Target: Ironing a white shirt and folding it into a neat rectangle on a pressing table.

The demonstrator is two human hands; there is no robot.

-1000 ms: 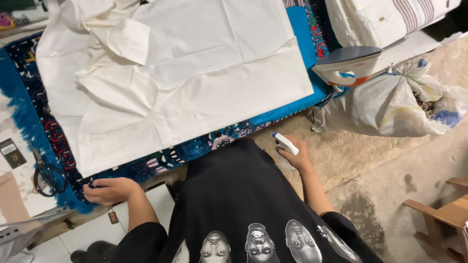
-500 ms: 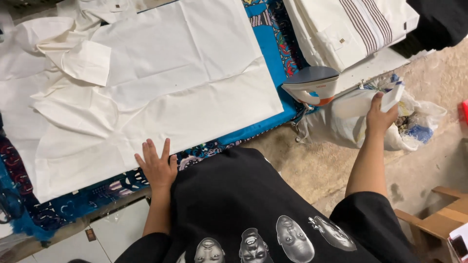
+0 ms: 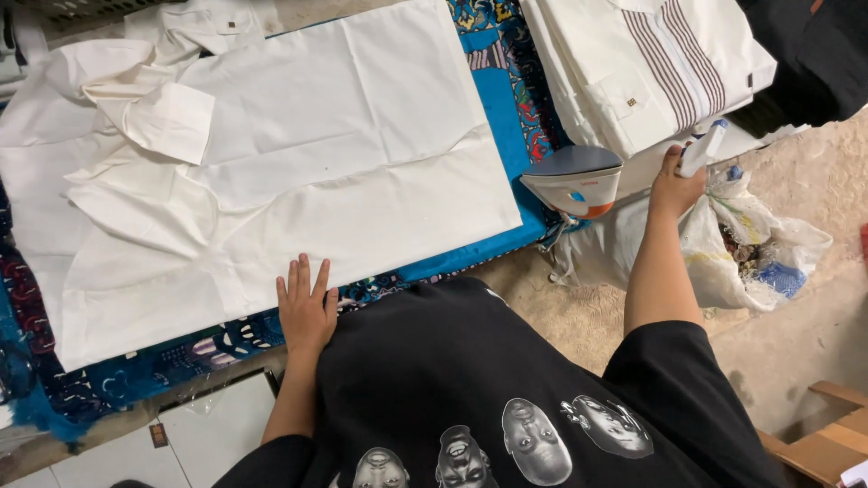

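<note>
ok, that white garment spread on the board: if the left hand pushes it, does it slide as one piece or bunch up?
The white garment probably bunches: it is thin cloth, already creased and folded at the sleeve. The left hand lies flat at its near edge, so a push there would likely ripple it. It looks light and floppy, so lifted it should drape. The patterned cover beneath may grip it.
</note>
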